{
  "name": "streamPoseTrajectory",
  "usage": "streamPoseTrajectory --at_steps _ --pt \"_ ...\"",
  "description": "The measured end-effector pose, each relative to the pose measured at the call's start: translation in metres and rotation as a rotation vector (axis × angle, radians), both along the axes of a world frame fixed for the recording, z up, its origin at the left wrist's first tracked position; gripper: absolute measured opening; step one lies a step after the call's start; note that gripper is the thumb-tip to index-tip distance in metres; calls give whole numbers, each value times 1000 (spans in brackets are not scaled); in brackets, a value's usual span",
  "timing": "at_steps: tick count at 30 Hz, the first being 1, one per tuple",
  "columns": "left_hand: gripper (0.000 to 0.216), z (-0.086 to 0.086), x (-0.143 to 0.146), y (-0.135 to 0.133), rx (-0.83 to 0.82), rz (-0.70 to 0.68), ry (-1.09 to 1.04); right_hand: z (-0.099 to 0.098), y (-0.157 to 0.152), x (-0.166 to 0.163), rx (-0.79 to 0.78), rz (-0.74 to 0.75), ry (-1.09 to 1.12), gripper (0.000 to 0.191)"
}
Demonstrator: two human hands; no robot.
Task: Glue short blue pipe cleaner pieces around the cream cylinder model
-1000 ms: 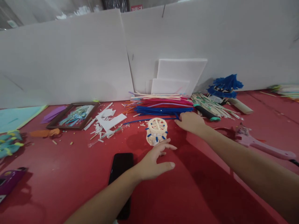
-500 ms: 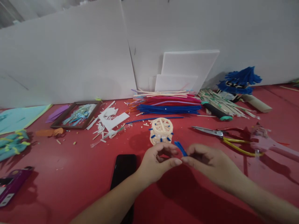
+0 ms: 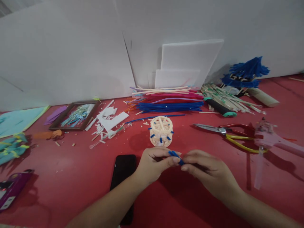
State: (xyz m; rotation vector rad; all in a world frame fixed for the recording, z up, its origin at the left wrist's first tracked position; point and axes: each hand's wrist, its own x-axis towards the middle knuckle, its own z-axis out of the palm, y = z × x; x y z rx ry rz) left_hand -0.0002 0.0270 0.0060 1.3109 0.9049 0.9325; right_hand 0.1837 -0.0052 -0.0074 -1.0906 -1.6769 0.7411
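Observation:
Just in front of a small cream wheel-shaped model (image 3: 161,129), my left hand (image 3: 154,166) pinches short blue pipe cleaner pieces (image 3: 175,155) between thumb and forefinger. Their lower right end meets the fingertips of my right hand (image 3: 206,169), which are closed around it. The pieces lie slanted, with the upper ends slightly fanned apart. The model stands upright, with round spoked top and short blue bits set around its side. A black phone (image 3: 123,171) lies by my left forearm, partly covered by it.
Behind the model lie bundled blue pipe cleaners (image 3: 168,107) and a single blue stem (image 3: 154,117). To the right are scissors (image 3: 211,128), a pink glue gun (image 3: 266,139) and a black-green handle (image 3: 219,107). White scraps (image 3: 111,122) and a brown frame (image 3: 68,128) lie left.
The blue pieces have shifted left and down into my left thumb and forefinger, from a grip mostly in my right fingertips. The view has tilted slightly.

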Motion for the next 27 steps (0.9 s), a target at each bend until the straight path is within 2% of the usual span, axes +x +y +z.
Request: streamPoseTrajectory --at_steps 18,24,27 --pt "26 -2 -1 2 26 -48 30 -2 -1 4 -302 86 -19 35" --pt "35 4 0 1 -141 -92 -110 -7 2 4 -640 238 308 51" --pt "33 6 0 1 -169 -97 -153 -9 1 2 -771 315 372 54"
